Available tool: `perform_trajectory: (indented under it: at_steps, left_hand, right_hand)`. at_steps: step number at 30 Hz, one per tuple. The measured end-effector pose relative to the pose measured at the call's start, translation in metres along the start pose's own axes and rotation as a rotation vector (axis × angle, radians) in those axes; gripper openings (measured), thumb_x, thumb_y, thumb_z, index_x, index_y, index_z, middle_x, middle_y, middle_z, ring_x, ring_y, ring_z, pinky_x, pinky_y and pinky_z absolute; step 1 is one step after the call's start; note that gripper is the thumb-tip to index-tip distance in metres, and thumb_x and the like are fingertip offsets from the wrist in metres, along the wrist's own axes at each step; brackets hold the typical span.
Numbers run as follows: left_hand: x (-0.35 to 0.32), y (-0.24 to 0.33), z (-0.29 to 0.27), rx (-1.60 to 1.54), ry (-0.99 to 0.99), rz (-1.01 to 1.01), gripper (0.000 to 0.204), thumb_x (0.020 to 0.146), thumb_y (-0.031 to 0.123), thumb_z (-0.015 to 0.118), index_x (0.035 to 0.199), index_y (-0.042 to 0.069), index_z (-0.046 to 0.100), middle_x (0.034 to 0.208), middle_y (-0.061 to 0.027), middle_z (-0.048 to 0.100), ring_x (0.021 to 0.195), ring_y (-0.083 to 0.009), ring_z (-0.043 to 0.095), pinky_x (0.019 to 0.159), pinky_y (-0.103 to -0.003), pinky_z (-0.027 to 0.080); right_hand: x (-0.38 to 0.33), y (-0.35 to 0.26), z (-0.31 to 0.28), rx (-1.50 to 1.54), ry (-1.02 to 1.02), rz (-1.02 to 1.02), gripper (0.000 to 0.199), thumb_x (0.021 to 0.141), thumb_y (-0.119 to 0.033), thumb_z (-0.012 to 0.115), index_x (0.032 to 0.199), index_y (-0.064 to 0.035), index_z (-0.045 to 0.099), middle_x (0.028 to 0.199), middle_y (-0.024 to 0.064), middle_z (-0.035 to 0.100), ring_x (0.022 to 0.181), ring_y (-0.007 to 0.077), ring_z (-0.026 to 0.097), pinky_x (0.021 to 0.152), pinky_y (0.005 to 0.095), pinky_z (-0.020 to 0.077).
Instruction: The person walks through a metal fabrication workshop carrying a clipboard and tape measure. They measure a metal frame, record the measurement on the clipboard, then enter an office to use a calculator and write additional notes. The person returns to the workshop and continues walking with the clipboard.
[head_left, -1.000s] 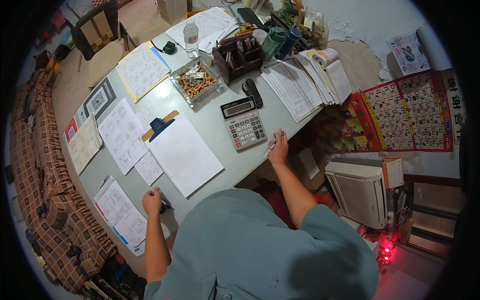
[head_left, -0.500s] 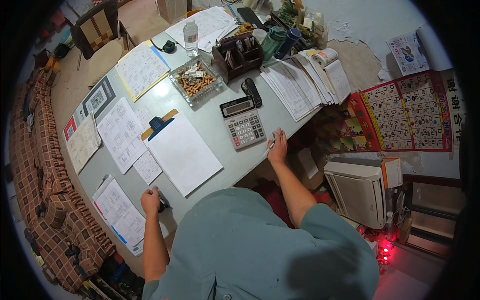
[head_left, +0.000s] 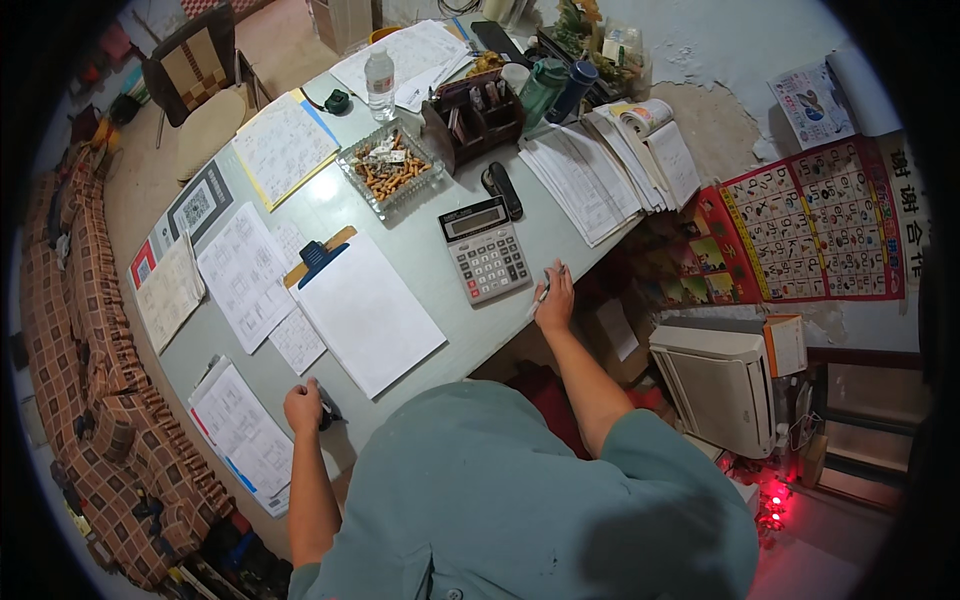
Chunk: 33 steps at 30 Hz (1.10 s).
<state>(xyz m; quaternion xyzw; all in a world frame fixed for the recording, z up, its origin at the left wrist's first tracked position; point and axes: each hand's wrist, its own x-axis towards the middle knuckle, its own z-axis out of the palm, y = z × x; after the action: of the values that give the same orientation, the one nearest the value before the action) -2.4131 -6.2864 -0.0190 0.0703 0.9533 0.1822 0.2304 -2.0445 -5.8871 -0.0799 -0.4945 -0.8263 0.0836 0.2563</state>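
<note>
Pen (head_left: 543, 291) lies at the desk's near right edge, pinched in the right hand (head_left: 554, 306); a nudge could roll it off. The left hand (head_left: 303, 406) is closed over a small dark thing (head_left: 329, 411) I can't make out, near the clipboard (head_left: 365, 312).

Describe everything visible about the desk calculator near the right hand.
The calculator is a large desktop model with a light grey, plastic-looking body, a dark display strip tilted up along its far edge, and a grid of pale keys below. It lies flat on the grey table, turned slightly askew. Nothing rests on it. A black oblong object lies just beyond it, a clipboard with blank paper lies to its left, and the right hand, holding a pen at the table edge, is close by but apart from it.
</note>
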Motion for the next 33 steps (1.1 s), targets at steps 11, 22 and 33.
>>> perform_trajectory:
  at_steps: [11, 22, 33]
  left_hand:
    - [0.0031, -0.0059, 0.0046, 0.003, 0.004, -0.017, 0.049, 0.087, 0.045, 0.061, 0.068, 0.001, 0.064, 0.068, -0.0172, 0.066, 0.065, -0.0327, 0.063, 0.067, -0.043, 0.049]
    - [0.0028, -0.0061, 0.0043, -0.01, 0.0, -0.011, 0.049, 0.087, 0.046, 0.061, 0.068, 0.001, 0.064, 0.067, -0.0174, 0.065, 0.064, -0.0328, 0.062, 0.066, -0.043, 0.049]
    - [0.0008, -0.0031, 0.0021, -0.01, -0.002, -0.008, 0.049, 0.087, 0.044, 0.062, 0.066, 0.0, 0.063, 0.065, -0.0159, 0.065, 0.062, -0.0316, 0.062, 0.065, -0.043, 0.049]
  right_hand:
    - [-0.0008, -0.0011, -0.0007, 0.015, -0.005, 0.009, 0.033, 0.086, -0.009, 0.058, 0.119, -0.0052, 0.053, 0.144, 0.0209, 0.046, 0.132, 0.0445, 0.04, 0.106, 0.0501, 0.0353]
    - [-0.0012, -0.0007, 0.0008, 0.004, -0.002, 0.013, 0.031, 0.087, -0.009, 0.057, 0.117, -0.0052, 0.054, 0.144, 0.0195, 0.046, 0.133, 0.0436, 0.039, 0.108, 0.0486, 0.0346]
    - [-0.0013, -0.0028, -0.0001, 0.008, -0.001, 0.015, 0.032, 0.086, -0.008, 0.057, 0.117, -0.0045, 0.054, 0.144, 0.0214, 0.045, 0.133, 0.0441, 0.038, 0.108, 0.049, 0.0343]
